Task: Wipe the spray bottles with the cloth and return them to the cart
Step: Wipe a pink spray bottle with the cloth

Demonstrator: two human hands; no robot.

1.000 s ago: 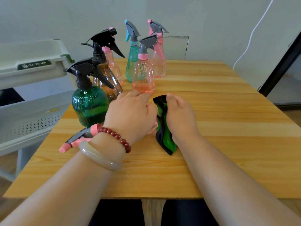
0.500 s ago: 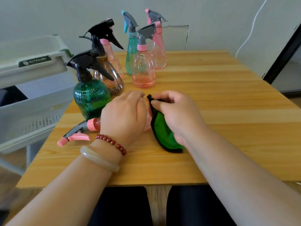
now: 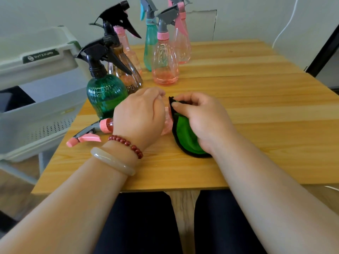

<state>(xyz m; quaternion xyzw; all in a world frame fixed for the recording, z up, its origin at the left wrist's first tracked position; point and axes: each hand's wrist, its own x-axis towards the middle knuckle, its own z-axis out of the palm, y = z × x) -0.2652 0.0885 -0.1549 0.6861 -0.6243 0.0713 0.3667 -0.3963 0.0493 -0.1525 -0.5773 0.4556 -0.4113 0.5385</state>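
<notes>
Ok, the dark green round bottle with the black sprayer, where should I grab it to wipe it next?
Take the dark green bottle by its narrow black neck just under the trigger head, coming down from above with the left hand. The round body looks too wide for one hand, and the brown bottle crowds its far side.

The place looked like a plain indoor room, home or small office; which of the two could not be told. A light wooden tabletop (image 3: 247, 99) stood against a bare pale wall (image 3: 247, 17), where a white cable (image 3: 286, 28) ran down. A pale plastic utility cart (image 3: 36, 114) with perforated trays stood beside it on the left. A dark door frame (image 3: 322, 50) showed at the right, and wood-look flooring (image 3: 16, 189) lay below.
</notes>
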